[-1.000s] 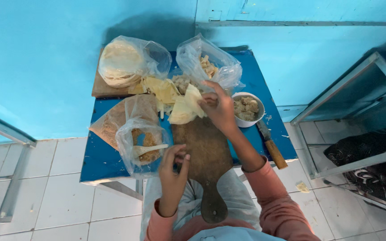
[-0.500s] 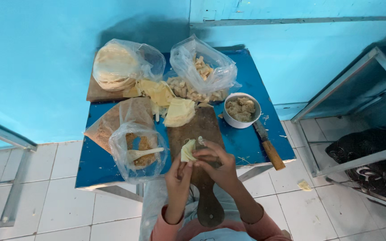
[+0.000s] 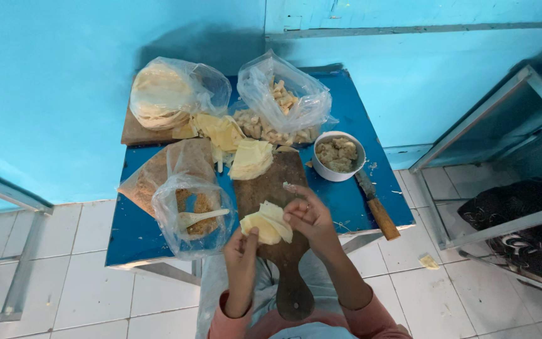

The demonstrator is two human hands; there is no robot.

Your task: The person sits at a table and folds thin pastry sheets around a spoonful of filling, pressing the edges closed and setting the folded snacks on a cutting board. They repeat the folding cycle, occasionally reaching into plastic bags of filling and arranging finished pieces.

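Over board [image 3: 270,188]: pale folded wrapper [image 3: 266,223].

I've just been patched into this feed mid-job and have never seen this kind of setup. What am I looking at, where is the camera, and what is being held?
There is no machine here: a person works with two bare hands. The single camera sits on that person's head and looks straight down.

Both hands meet over a wooden cutting board on a small blue table. The left hand and right hand together hold a few pale yellow wrapper sheets.

On the table are a stack of the same wrappers, a white bowl of filling, a wooden-handled knife, a clear bag of brown crumbs with a spoon in it, a bag of flat round breads, and a bag of pale pieces.
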